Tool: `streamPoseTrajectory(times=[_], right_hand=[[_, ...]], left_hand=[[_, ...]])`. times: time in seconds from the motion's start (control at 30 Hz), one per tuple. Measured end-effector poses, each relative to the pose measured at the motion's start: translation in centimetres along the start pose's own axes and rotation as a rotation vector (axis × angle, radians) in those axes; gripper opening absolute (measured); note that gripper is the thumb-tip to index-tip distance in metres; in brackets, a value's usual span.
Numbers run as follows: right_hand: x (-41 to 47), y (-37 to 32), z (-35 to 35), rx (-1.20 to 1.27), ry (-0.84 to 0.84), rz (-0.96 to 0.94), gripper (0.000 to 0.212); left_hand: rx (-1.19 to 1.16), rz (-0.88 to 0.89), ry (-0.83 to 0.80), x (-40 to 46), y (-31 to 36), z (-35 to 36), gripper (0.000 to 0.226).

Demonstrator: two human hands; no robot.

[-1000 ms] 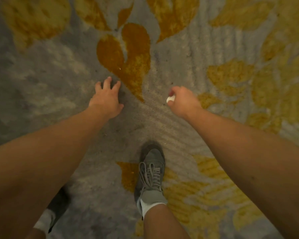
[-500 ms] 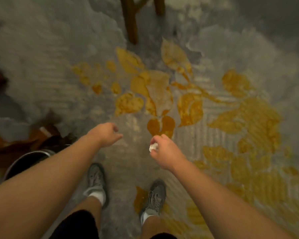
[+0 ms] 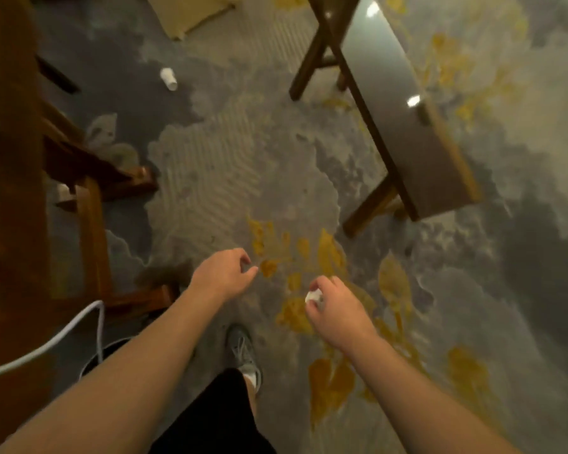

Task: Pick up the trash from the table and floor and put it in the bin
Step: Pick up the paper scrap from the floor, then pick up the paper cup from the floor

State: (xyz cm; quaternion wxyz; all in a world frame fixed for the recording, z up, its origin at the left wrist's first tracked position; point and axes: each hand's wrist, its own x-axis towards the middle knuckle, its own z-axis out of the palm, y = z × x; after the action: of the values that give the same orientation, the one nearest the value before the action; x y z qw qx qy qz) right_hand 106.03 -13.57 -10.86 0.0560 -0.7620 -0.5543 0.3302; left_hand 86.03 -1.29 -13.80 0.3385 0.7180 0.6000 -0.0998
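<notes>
One cup [image 3: 168, 78] on carpet [image 3: 217, 165], nr bench [image 3: 394, 103].

A grey carpet [image 3: 230, 178] with cloudy pale patches and yellow leaf shapes covers the whole floor. At the upper left a white paper cup [image 3: 168, 79] lies on its side on a dark patch, well apart from everything else. A flat piece of cardboard [image 3: 191, 11] rests at the top edge. A wooden bench [image 3: 404, 126] with a glossy top stands on the carpet at the upper right, its legs splayed. Dark wooden furniture [image 3: 17, 191] stands along the left side. At the lower left the rim of a bin [image 3: 94, 358] shows. A grey shoe [image 3: 243, 352] is planted at the bottom centre.
</notes>
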Motion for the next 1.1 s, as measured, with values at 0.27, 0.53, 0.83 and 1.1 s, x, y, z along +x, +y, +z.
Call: streamPoseTrajectory(times=[0.27,0.53,0.83,1.1], right_hand=[[14.1,-12.5,-8.8,-0.184,-0.067,-0.261,0.022],[33.4,-20.7,-15.2,-0.199,-0.067,-0.411,0.023],[57.1,-29.9,-24.0,-0.259,-0.176,-0.516,0.024],[71.7,-37.9,-25.1,-0.306,-0.267,-0.470,0.029]], left_hand=[[-0.078,-0.068,0.100,7.4,-3.5,-15.8,0.029],[-0.181,-0.199,0.110,20.3,-6.9,-24.8,0.014],[-0.247,-0.438,0.202,37.8,-6.3,-38.0,0.020],[-0.390,-0.462,0.257,52.5,-10.9,-48.2,0.025]])
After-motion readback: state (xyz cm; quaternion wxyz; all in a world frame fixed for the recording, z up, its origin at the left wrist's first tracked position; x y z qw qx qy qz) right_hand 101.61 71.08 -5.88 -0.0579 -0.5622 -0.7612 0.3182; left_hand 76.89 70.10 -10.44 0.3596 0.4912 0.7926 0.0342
